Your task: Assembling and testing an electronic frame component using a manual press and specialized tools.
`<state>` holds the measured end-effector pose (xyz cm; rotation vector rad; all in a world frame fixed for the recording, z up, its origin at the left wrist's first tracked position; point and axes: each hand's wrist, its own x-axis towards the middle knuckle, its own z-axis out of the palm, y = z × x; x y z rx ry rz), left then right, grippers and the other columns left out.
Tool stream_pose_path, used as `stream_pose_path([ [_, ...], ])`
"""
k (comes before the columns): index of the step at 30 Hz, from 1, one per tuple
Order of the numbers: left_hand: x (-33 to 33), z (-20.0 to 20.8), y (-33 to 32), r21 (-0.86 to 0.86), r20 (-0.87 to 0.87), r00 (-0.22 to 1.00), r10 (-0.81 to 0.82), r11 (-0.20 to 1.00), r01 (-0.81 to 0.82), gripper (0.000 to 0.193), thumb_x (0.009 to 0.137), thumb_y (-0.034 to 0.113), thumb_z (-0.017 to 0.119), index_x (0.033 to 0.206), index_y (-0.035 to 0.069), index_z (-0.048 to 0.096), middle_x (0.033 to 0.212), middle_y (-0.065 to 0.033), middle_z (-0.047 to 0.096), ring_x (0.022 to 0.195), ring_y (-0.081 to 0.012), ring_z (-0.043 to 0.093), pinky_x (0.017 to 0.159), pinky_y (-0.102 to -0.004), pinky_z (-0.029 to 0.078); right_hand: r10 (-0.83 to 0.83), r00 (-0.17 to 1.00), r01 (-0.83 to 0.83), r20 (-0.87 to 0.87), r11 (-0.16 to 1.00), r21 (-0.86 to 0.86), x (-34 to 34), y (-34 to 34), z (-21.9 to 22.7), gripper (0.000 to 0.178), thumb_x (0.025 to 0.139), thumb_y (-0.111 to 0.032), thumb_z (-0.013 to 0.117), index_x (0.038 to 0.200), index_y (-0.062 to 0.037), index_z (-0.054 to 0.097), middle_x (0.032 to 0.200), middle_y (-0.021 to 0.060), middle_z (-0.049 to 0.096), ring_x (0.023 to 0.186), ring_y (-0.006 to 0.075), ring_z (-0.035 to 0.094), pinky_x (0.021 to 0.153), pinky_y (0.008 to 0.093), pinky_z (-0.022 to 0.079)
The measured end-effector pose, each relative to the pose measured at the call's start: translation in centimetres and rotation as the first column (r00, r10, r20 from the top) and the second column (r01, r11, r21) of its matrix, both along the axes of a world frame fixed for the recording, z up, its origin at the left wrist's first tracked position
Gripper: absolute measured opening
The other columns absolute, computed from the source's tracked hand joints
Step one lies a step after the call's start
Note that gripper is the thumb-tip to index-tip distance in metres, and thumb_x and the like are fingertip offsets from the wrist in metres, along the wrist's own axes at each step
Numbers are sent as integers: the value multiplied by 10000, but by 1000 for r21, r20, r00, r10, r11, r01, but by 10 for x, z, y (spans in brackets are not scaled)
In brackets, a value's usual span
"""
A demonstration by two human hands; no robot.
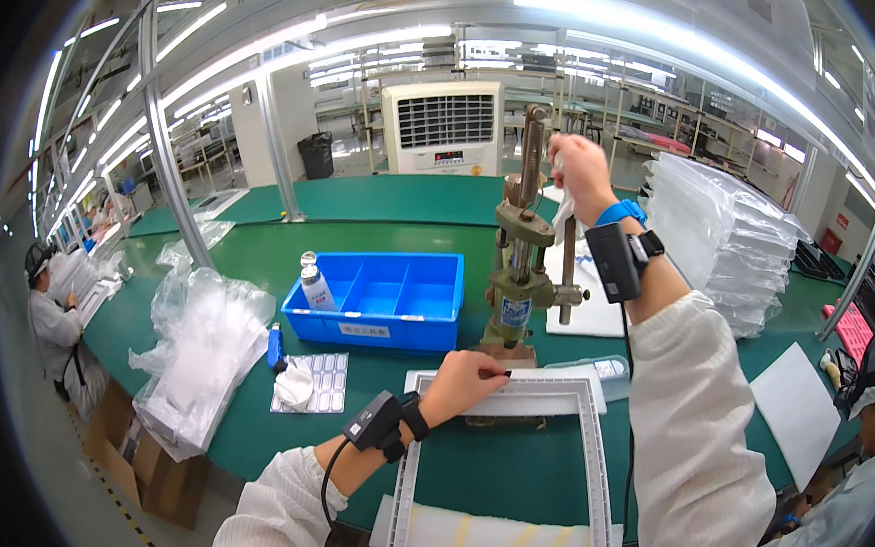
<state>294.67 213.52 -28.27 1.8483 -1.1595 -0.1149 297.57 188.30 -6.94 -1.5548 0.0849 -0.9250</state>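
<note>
A green hand press [519, 248] stands on the bench in front of me. My right hand [582, 177] is raised beside its column and closed around the upper end of the press lever [568, 266], where white wrapping shows. A light grey rectangular frame [587, 448] lies with its far bar under the press head, on the press base. My left hand [466, 384] rests at that far bar, its fingers pinched together close to the press head. Something small and dark shows at the fingertips, too small to name.
A blue divided bin [374, 330] holds a white bottle [315, 284]. Bagged parts [207, 350] lie left, stacked bagged parts [715, 240] right. White foam with yellow tape [491, 543] lies under the frame's near end. A blue-handled tool [277, 349] is left; co-workers [850, 489] sit at both sides.
</note>
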Motion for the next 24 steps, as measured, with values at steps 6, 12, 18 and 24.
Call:
stream_pose_path([
  [6,4,-1,0,14,-15,999,38,999,-38,226,791,142,786,911,-42,737,803,-145,731,717,-198,708,712,-283,563,70,982,-51,174,993,-111,-101,53,2,325,982,-261,578,725,-62,571,629,4,518,512,87,475,500,243,369],
  [12,4,1,0,43,-1,999,50,998,-49,229,796,148,782,927,-36,744,816,-147,737,735,-198,715,726,-285,567,43,972,11,230,973,-229,-153,84,-21,416,992,-272,567,649,-37,553,565,-1,491,520,71,451,506,239,345],
  [18,13,-2,-12,1,-7,998,57,998,-57,264,797,161,784,946,-52,738,841,-154,743,770,-201,726,736,-285,568,32,979,-16,202,997,-78,-127,73,3,422,968,-282,578,628,-34,541,535,-23,465,493,68,437,485,245,345],
  [24,21,0,-9,10,2,995,98,995,-98,259,798,151,781,944,-58,737,838,-162,743,761,-198,725,732,-289,567,17,969,8,247,995,-97,-144,90,-16,422,975,-269,569,625,-37,522,543,-21,456,498,59,423,484,243,327],
])
